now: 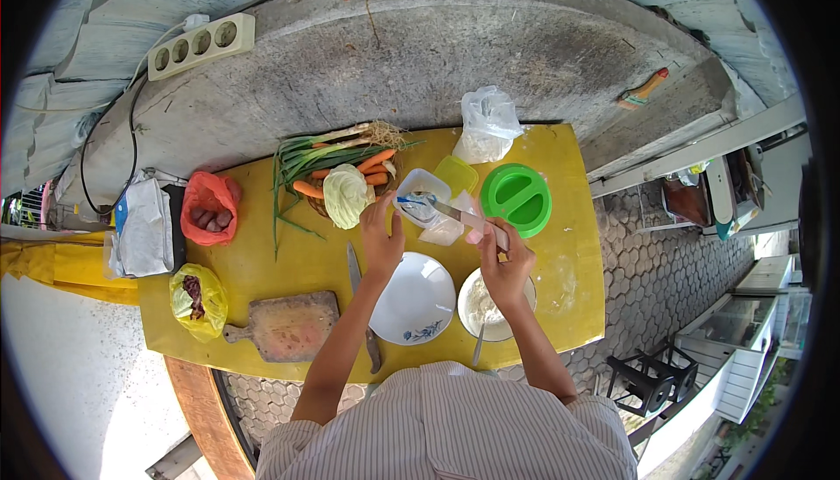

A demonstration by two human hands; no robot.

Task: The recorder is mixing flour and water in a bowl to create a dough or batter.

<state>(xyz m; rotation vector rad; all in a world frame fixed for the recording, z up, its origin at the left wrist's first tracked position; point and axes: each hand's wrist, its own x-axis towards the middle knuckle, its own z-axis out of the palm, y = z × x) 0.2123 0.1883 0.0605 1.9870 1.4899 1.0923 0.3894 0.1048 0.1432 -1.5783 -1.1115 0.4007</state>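
At the centre of the frame the left hand [381, 239] pinches a small clear plastic bag [427, 216] over the yellow desk [560, 279]. The right hand [506, 263] grips a knife [461, 215], its blade touching the bag. Below them sit a white plate [415, 298] and a bowl of white powder [483, 308]; a green lid [516, 198] lies to the right

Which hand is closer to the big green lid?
The right hand, holding a knife, sits just below-left of the green lid. The left hand is farther left, beyond the small plastic tub.
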